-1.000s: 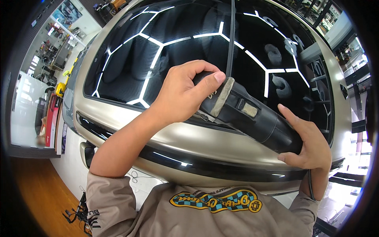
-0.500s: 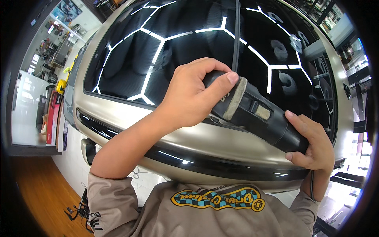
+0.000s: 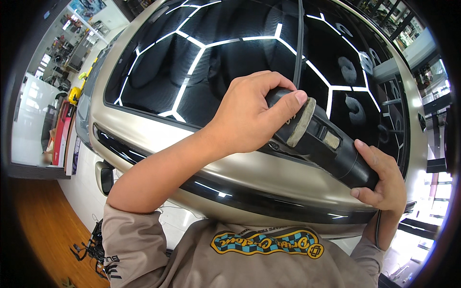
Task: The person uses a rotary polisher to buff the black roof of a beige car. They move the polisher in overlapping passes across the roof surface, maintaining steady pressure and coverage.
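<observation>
Car (image 3: 240, 165), black panel (image 3: 149, 81) — the tool (image 3: 319, 146) over its near edge has shifted slightly rightward, so its head (image 3: 288, 127) now covers a patch farther over. Left hand (image 3: 245, 115): fingers clasping the head — right hand (image 3: 389, 182): fingers round the handle's end (image 3: 362, 173).

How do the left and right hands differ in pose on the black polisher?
The left hand grips the head end of the black polisher; the right hand cups its rear end. The left hand's thumb points up and right in the picture, the right hand's thumb leftward. The left hand sits higher in view than the right hand. Both hands are bare and hold the same tool.
</observation>
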